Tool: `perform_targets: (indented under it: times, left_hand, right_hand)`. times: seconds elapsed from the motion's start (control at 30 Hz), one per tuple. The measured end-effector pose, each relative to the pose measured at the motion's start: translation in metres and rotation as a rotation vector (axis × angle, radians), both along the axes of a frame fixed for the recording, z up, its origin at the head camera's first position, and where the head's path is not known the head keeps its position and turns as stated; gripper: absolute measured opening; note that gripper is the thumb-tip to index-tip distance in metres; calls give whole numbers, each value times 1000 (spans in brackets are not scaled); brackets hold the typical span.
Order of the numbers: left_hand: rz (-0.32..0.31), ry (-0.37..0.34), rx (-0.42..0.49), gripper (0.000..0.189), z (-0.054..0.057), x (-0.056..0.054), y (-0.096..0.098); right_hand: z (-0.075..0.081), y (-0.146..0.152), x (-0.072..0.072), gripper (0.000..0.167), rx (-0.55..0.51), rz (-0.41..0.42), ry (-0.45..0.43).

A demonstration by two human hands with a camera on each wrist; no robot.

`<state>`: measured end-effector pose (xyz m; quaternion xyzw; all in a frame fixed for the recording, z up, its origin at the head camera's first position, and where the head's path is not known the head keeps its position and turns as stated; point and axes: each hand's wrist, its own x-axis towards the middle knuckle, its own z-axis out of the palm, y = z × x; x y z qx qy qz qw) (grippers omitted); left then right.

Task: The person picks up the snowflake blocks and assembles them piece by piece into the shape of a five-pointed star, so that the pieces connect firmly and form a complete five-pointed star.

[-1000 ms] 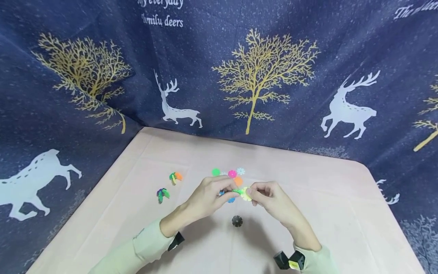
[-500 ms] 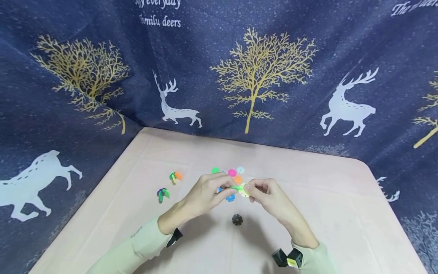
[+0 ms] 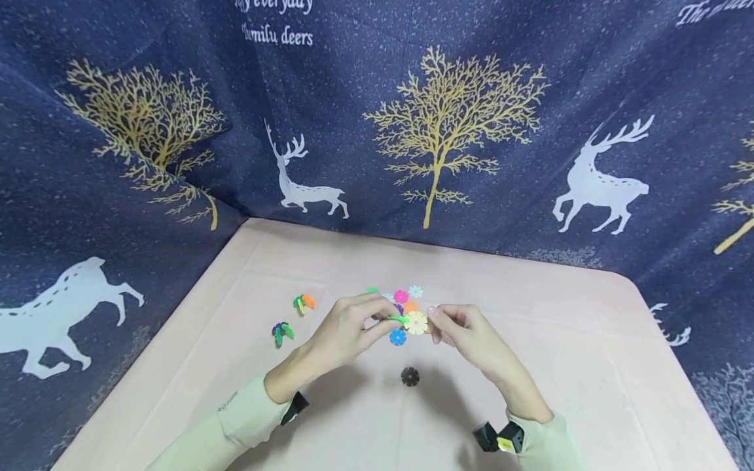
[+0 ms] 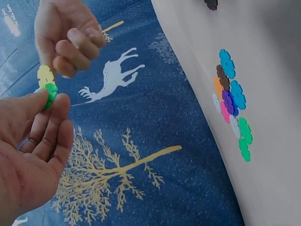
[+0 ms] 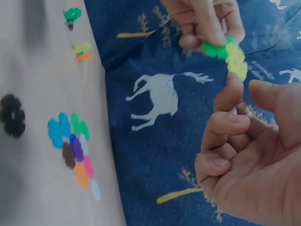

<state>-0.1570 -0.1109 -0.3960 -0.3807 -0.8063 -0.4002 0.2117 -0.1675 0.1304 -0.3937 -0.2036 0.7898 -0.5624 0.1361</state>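
My left hand (image 3: pixel 344 333) pinches a green notched plastic disc (image 4: pixel 51 94) between thumb and fingers, above the table. A yellow notched disc (image 3: pixel 416 322) is slotted into it at an angle and sticks out to the right. Beside the yellow disc, my right hand (image 3: pixel 471 337) has its thumb and index finger parted. In the right wrist view the right index fingertip (image 5: pixel 235 82) is right at the yellow disc's edge, while the thumb stands away from it. The other right fingers are loosely curled.
Below and behind the hands lies a cluster of loose discs, including blue (image 3: pixel 397 337), pink (image 3: pixel 401 296) and orange (image 3: pixel 411 306) ones. A black disc (image 3: pixel 410 377) lies nearer the front. Two joined clusters, green-orange (image 3: pixel 304 303) and purple-green (image 3: pixel 282 332), sit to the left.
My right thumb and finger have come off the yellow disc, which now shows its full face. The left hand has shifted slightly left with the joined discs.
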Motion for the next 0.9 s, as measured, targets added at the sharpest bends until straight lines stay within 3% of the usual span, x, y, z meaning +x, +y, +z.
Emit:
perform_targets:
  times: [0.3,0.63,0.9]
  left_hand:
    - [4,-5,6,10,0,2,-8]
    - [-3,10,3,10,-3,3,-12]
    - [15,-1,-10,9,-3,5,-13]
  right_hand:
    - [-30,0,-25,15,167,18,72]
    - [-64,-11,-41,21,297,99,104]
    - [-79,-33,-44,28,573,46,125]
